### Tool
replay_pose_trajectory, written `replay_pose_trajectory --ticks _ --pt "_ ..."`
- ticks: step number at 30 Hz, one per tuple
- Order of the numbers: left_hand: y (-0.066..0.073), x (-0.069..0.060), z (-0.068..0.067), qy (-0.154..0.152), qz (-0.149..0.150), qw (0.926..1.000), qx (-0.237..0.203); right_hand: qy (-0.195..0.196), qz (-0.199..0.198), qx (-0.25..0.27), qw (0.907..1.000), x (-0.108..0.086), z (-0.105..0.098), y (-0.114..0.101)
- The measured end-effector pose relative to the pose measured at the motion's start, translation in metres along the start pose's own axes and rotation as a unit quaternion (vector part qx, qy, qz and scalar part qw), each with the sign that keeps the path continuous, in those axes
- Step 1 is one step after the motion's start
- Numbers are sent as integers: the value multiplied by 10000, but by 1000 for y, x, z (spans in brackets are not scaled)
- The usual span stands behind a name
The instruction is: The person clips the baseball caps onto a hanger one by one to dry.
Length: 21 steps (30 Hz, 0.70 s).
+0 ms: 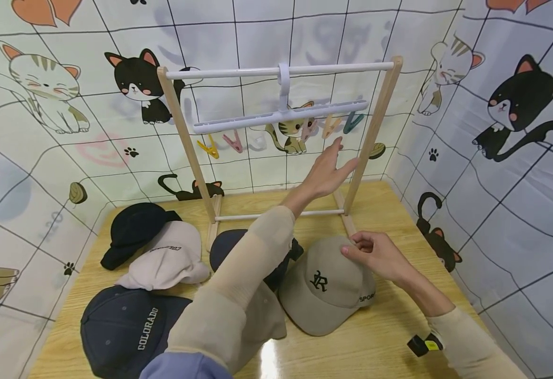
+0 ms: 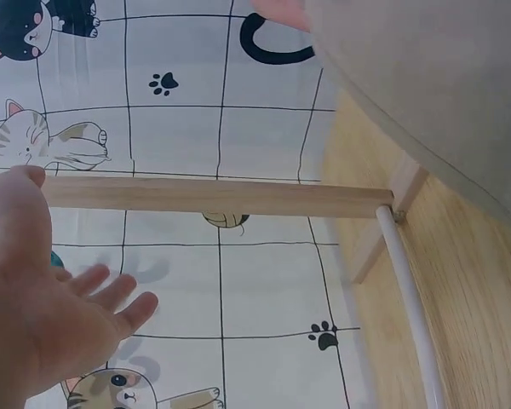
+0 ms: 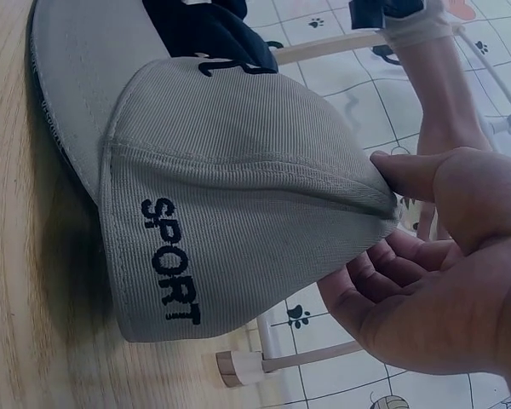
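My right hand (image 1: 380, 254) pinches the crown of a khaki baseball cap (image 1: 321, 284) with dark lettering. In the right wrist view the thumb and curled fingers take up the cloth behind the word SPORT. My left hand (image 1: 327, 171) reaches up with extended fingers, thumb apart, and holds nothing. It is just below the orange clothespin (image 1: 331, 126) and the teal clothespin (image 1: 353, 122), which hang from a white hanger (image 1: 238, 122). In the left wrist view most of the teal clothespin is hidden behind the fingers.
The hanger hangs tilted on a wooden rack (image 1: 373, 126). More clothespins, including a yellow one (image 1: 211, 147) and a pink one (image 1: 233, 141), hang on its left part. On the table (image 1: 399, 210) lie a black cap (image 1: 136, 229), a pale cap (image 1: 174, 255) and a navy COLORADO cap (image 1: 120, 326).
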<state>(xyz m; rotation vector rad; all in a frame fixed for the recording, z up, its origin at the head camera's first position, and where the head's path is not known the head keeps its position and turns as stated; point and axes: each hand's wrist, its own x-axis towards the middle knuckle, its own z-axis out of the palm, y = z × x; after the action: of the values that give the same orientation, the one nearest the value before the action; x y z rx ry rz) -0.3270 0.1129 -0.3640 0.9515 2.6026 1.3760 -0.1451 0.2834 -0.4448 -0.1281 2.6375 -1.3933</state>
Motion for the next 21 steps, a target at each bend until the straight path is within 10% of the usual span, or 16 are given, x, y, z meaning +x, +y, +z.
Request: replay_pose_trajectory --ticks 8,21 --pt "4 13 3 353 -321 9959 -764 1 21 35 10000 -2 2 2" --pt "13 16 4 440 191 9851 -1652 -26 16 172 9998 -3 0 2"
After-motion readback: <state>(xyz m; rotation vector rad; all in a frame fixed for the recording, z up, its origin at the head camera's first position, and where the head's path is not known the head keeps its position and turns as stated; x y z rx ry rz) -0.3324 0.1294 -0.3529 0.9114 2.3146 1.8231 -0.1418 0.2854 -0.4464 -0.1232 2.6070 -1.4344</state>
